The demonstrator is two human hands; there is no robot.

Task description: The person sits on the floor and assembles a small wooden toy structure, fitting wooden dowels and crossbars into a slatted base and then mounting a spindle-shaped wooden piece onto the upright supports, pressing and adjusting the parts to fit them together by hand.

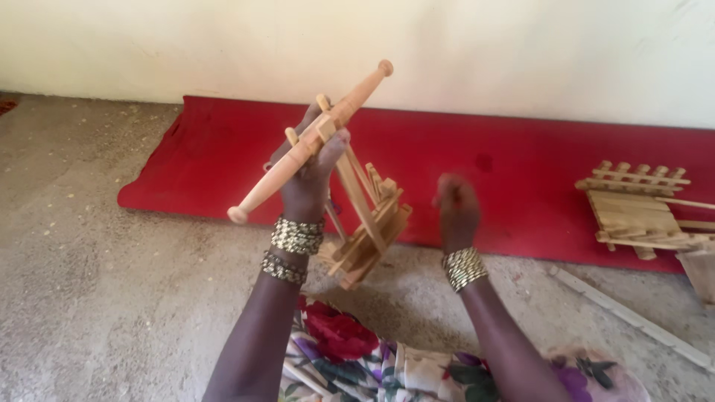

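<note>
A: What is nearest, close under the arms?

B: A flowered cloth (350, 357) over the lap, with a red bloom on it. Above that, both wrists carry stacked bangles.

A: And the left hand (309, 175)?

B: Its grip is wrapped tight round a turned wooden spindle (309, 141), which slants from low left to high right. A slatted wooden frame (369, 227) hangs below and to the right of that grip, apparently joined to the spindle.

A: The right hand (456, 208)?

B: It sits right of the frame, apart from it, blurred. I cannot tell whether its grip is closed or holds anything.

A: How should the holding go?

B: I judge a firm grip at the spindle's middle keeps the frame from swinging.

A: Beyond the grip?

B: A red mat (536, 171) against the wall, another slatted wooden piece (633, 208) far right, and a pale stick (633, 316) on the concrete floor (112, 283).
</note>
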